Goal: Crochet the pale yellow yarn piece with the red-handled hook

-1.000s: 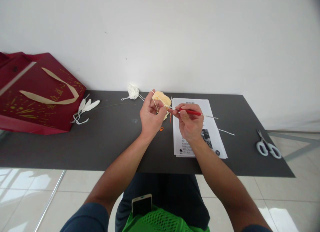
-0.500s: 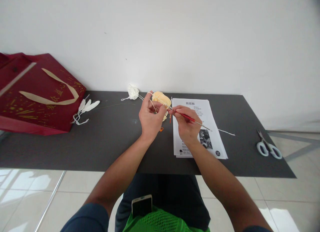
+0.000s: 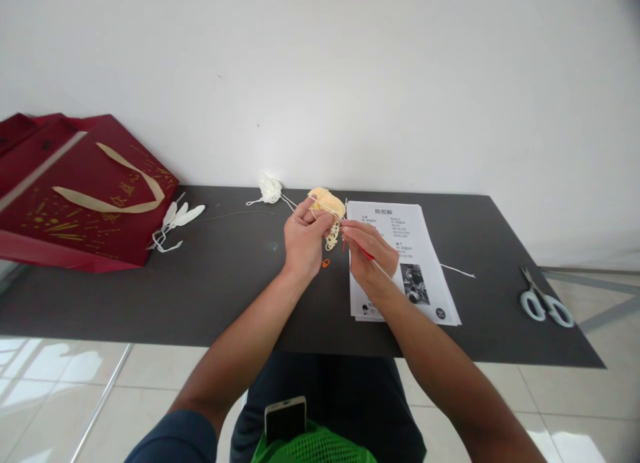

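Clenched left hand (image 3: 303, 240) grips a pale yellow crocheted yarn piece (image 3: 327, 204), right hand (image 3: 369, 251) pinching a red-handled crochet hook (image 3: 365, 252) at frame centre.

Both forearms reach forward from the bottom of the view and draw together toward the middle, bare from the elbows down, with dark blue sleeves at the upper arms. The left hand (image 3: 303, 240) is raised, its back toward the camera, wrist straight, the fingers curled inward and the thumb pressed against the fingertips in a pinch. The right hand (image 3: 369, 253) sits just beside it, slightly lower, palm turned down and leftward, its fingers (image 3: 356, 231) bunched together in a closed pinch that points at the left hand. The two hands nearly touch at the fingertips.
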Action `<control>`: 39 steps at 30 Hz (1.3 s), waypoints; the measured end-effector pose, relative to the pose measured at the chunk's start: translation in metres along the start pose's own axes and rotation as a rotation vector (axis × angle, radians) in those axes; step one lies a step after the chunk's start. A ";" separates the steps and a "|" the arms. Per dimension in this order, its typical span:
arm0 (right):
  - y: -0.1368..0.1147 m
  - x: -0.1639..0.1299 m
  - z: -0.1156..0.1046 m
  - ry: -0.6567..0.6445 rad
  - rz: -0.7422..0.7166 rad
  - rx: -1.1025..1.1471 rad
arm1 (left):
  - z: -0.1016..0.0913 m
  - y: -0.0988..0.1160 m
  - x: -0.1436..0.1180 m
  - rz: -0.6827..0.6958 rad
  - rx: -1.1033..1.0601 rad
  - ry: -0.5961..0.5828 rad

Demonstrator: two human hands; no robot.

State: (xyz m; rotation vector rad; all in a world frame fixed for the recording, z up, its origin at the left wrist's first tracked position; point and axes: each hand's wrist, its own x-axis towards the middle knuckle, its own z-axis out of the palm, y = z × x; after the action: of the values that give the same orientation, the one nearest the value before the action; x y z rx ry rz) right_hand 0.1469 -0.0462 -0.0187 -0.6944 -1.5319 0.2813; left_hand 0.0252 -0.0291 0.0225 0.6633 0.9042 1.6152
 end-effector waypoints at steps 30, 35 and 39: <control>0.005 0.019 -0.003 0.169 0.515 0.453 | -0.010 -0.001 0.007 0.038 0.219 -0.096; -0.006 0.018 -0.003 0.169 0.458 0.375 | -0.012 0.000 0.007 0.150 0.349 -0.104; -0.004 0.019 -0.005 0.169 0.482 0.382 | -0.015 0.002 0.008 0.149 0.345 -0.183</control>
State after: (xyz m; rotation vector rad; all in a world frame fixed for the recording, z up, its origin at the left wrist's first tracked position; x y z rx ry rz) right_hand 0.1518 -0.0399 -0.0004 -0.7508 -1.0915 0.8329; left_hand 0.0100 -0.0245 0.0150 1.1230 1.0264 1.5107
